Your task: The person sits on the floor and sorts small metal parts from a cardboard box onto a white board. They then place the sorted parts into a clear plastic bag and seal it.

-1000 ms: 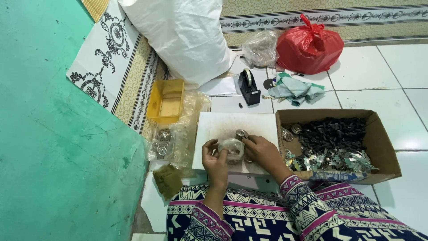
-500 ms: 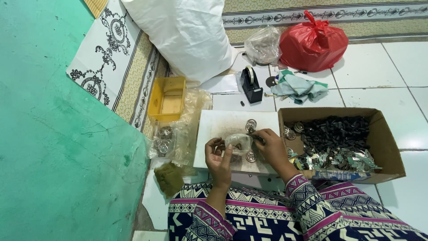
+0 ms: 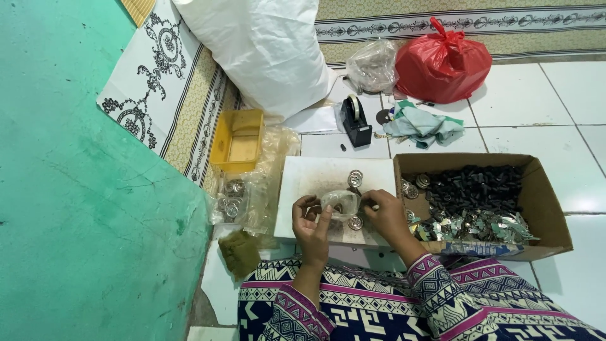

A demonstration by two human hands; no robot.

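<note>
Seen from above, over a white rectangular board laid on the white tiled floor: left hand and right hand closed from either side on a small clear plastic bag, fingers pinching its edges, the bag held just above the board's near half; small round silver metal parts lying on the board just beyond the bag, another just under it; open brown cardboard box touching the board's right edge, filled with dark small pieces toward the back and shiny metal bits toward the front; shallow yellow plastic tray to the board's left, with crumpled clear plastic wrap holding more round metal parts beside it; black tape dispenser farther off, near a crumpled pale green cloth; red tied plastic bag, a clear plastic bag and a large white sack along the patterned wall edge; patterned sleeves in the foreground.
</note>
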